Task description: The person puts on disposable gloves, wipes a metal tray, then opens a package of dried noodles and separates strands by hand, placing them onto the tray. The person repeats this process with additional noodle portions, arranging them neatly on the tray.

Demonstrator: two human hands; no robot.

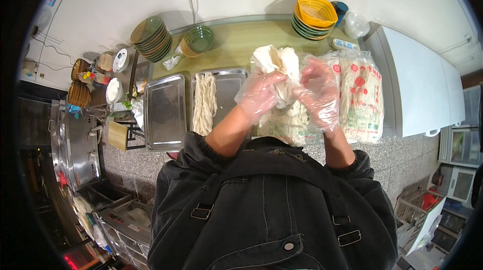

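Wearing a clear plastic glove, my left hand (260,90) grips a bunch of wide white noodles (278,60) above the table. My right hand (321,94), gloved the same way, is just right of the bunch. Its fingers are apart and bent towards the noodles; whether the tips touch them is unclear. Below my hands lies an opened plastic bag (279,128) with more noodles inside. To its right are full noodle bags (362,96) with red print. On the left, a strip of noodles (204,104) lies lengthwise in a metal tray (230,85).
Another metal tray (165,113) stands further left. Stacked bowls (153,39), nested green bowls (200,39) and a yellow basket (317,10) on more bowls line the table's back. A white chest (415,81) borders the right side. A wooden stool (118,135) stands at the left.
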